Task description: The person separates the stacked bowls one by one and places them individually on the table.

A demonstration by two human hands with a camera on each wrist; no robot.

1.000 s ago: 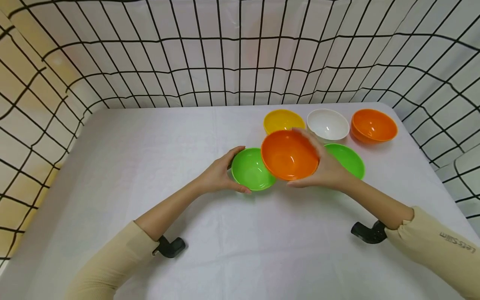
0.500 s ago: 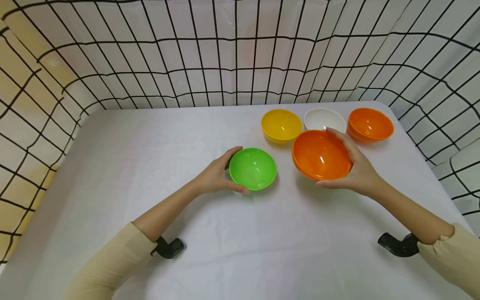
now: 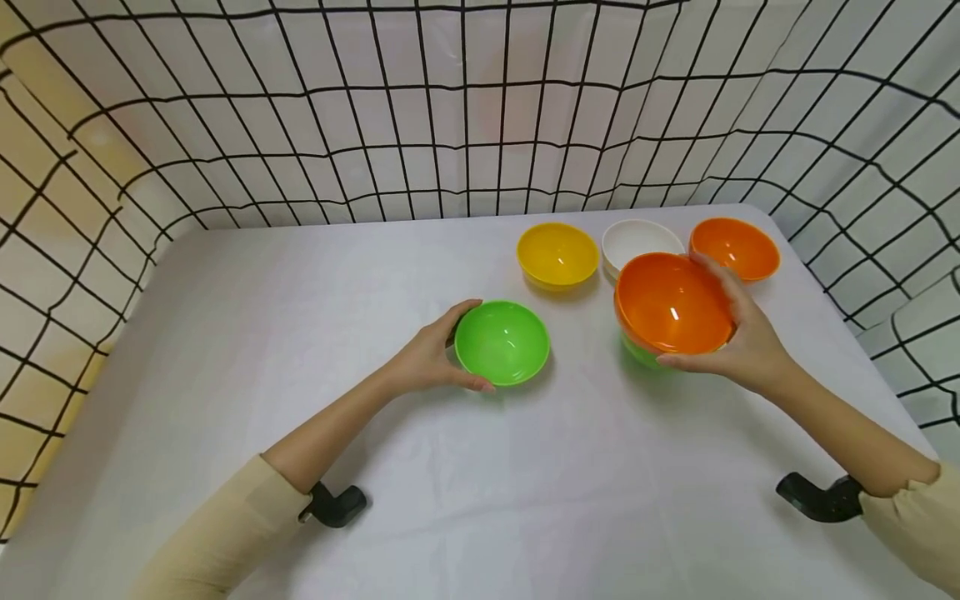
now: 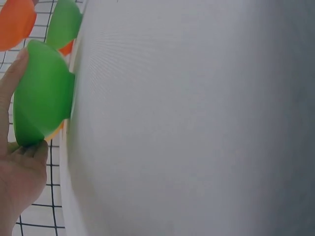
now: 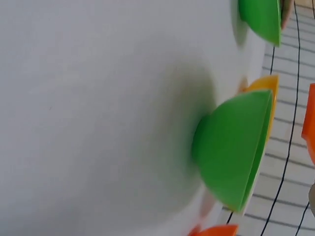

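My left hand point(image 3: 431, 354) grips the left side of a green bowl point(image 3: 502, 343), thumb on the near side and fingers on the far side. In the left wrist view this green bowl point(image 4: 44, 93) has its foot on the white tablecloth. My right hand point(image 3: 742, 342) holds an orange bowl point(image 3: 671, 304) by its right side, raised over a second green bowl point(image 3: 637, 353). The orange bowl hides most of that one in the head view. Seen from the right wrist, the second green bowl point(image 5: 234, 147) stands on the cloth, apart from the raised orange bowl point(image 5: 310, 123).
Along the back stand a yellow bowl point(image 3: 557, 257), a white bowl point(image 3: 637, 242) and another orange bowl point(image 3: 738, 248). A black wire grid point(image 3: 465, 150) rises behind and beside the table point(image 3: 300, 292). Black wrist devices hang under both forearms.
My right hand has carried the orange bowl rightward, from beside the left green bowl to above the second green bowl. My left hand stays on its bowl; the view has shifted slightly.
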